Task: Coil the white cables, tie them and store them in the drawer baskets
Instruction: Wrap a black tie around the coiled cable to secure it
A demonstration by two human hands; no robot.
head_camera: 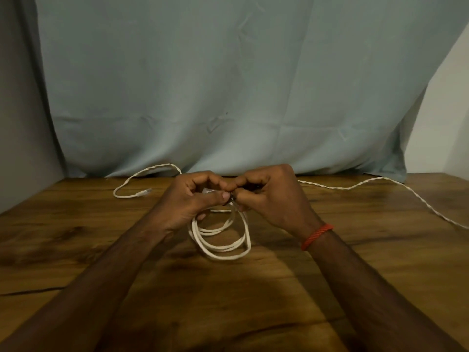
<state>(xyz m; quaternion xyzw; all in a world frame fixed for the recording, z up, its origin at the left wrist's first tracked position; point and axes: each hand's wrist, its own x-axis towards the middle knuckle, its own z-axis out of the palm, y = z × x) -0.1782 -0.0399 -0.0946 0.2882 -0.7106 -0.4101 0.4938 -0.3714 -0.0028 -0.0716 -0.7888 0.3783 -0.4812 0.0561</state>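
A white cable wound into several loops (223,240) hangs from my two hands just above the wooden table (253,295). My left hand (193,196) pinches the top of the coil between thumb and fingers. Pressed against it from the right, my right hand (269,196) is closed on a small dark tie at the top of the coil; the tie is mostly hidden by the fingers. A second, twisted white cable (375,180) lies loose along the back of the table, running behind my hands, and its plug end (144,192) rests at the left.
A pale blue-green cloth (228,85) hangs as a backdrop down to the table's far edge. The twisted cable trails off the right side of the table (454,223). A red thread band (317,236) circles my right wrist. No drawer or basket is in view.
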